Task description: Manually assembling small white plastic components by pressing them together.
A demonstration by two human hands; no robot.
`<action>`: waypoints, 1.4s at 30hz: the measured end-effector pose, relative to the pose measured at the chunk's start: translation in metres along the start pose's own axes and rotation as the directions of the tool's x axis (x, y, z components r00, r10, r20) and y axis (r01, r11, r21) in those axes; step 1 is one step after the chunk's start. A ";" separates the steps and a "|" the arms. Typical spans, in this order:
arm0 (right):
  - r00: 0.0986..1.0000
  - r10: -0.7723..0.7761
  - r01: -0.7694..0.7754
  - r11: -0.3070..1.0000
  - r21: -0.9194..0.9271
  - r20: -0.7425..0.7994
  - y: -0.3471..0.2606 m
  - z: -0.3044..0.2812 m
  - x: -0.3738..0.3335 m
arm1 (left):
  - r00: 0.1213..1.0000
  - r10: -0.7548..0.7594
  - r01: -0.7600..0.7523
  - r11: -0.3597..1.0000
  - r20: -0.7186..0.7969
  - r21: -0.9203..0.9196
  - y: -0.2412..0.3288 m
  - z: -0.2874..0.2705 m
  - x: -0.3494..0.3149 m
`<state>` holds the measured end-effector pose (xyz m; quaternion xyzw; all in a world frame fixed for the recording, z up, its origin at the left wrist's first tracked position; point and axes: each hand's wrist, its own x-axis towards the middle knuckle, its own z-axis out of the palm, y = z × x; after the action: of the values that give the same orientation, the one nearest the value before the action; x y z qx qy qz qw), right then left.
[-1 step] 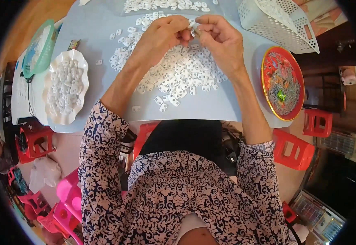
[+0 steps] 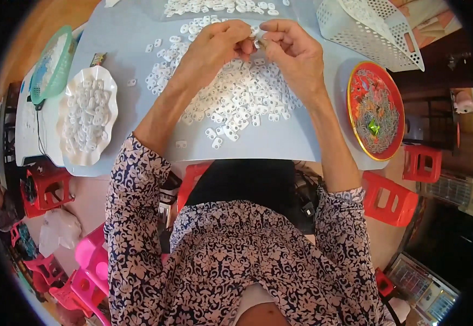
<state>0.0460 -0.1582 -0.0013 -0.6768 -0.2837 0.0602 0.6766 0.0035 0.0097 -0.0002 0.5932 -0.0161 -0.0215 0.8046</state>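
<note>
Over the far part of the table, my left hand (image 2: 215, 50) and my right hand (image 2: 297, 57) meet fingertip to fingertip, both closed in a pinch. Between them shows a small white plastic piece with holes (image 2: 256, 43), partly covered by the fingers. Whether a second tiny part is held there is too small to tell. Beneath the hands spreads a loose heap of white two-hole plastic pieces (image 2: 239, 98). At the right edge of the table stands a red gold-rimmed bowl (image 2: 399, 108) with many small grey metal parts, perhaps springs, and a shiny green bit.
A white scalloped dish (image 2: 62, 144) of similar pieces sits at the left, beside a small packet (image 2: 98, 59). Further left is a green basket (image 2: 36, 87). A white perforated basket (image 2: 350, 41) stands at the back right. Red stools (image 2: 389, 200) flank the table (image 2: 139, 119).
</note>
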 end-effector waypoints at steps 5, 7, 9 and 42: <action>1.000 -0.002 0.001 1.000 -0.030 -0.019 -0.003 0.001 0.000 | 0.997 0.080 -0.076 0.988 -0.024 0.136 -0.002 0.000 0.001; 1.000 0.001 -0.001 1.000 -0.018 -0.020 -0.003 0.001 0.000 | 0.987 0.156 -0.163 0.935 0.047 0.316 0.000 -0.001 0.001; 1.000 -0.010 0.010 1.000 -0.021 -0.011 -0.003 0.001 0.000 | 0.980 0.183 -0.200 0.899 0.081 0.390 -0.001 -0.003 0.002; 0.994 -0.078 0.092 0.968 -0.233 0.072 0.005 0.002 -0.001 | 0.968 0.250 -0.232 0.833 0.032 0.502 -0.006 0.005 0.001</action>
<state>0.0455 -0.1568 -0.0068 -0.7373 -0.3386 0.0181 0.5843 0.0039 0.0030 -0.0049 0.7754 -0.0815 0.0952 0.6189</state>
